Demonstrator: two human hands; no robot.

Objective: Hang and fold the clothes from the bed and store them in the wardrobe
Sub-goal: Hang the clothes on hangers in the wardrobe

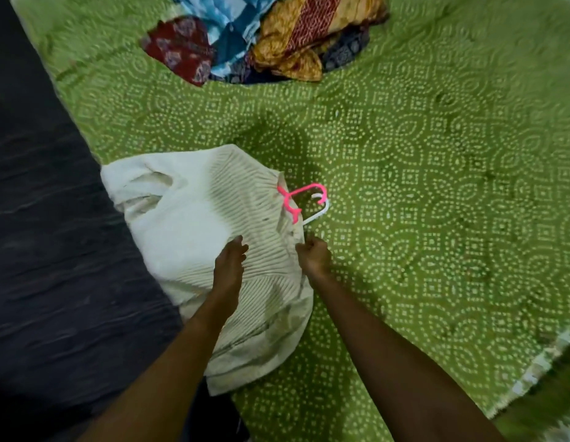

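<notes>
One cream ribbed garment (pixel 188 212) lies at the green bedspread's (pixel 437 186) edge. Two hangers, a pink hanger (pixel 301 194) and a white hanger (pixel 320 209), poke from its neck. The left hand (pixel 229 263) rests flat on it, and the right hand (pixel 314 255) pinches its neck edge. One pile of patterned clothes (pixel 264 39) lies well beyond it.

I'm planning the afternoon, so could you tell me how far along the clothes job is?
Nothing shows as stored yet. In hand: the cream garment lies on the bed with a pink hanger at its neck, left hand resting on it, right hand pinching its edge. Left: the colourful pile to sort.
</notes>
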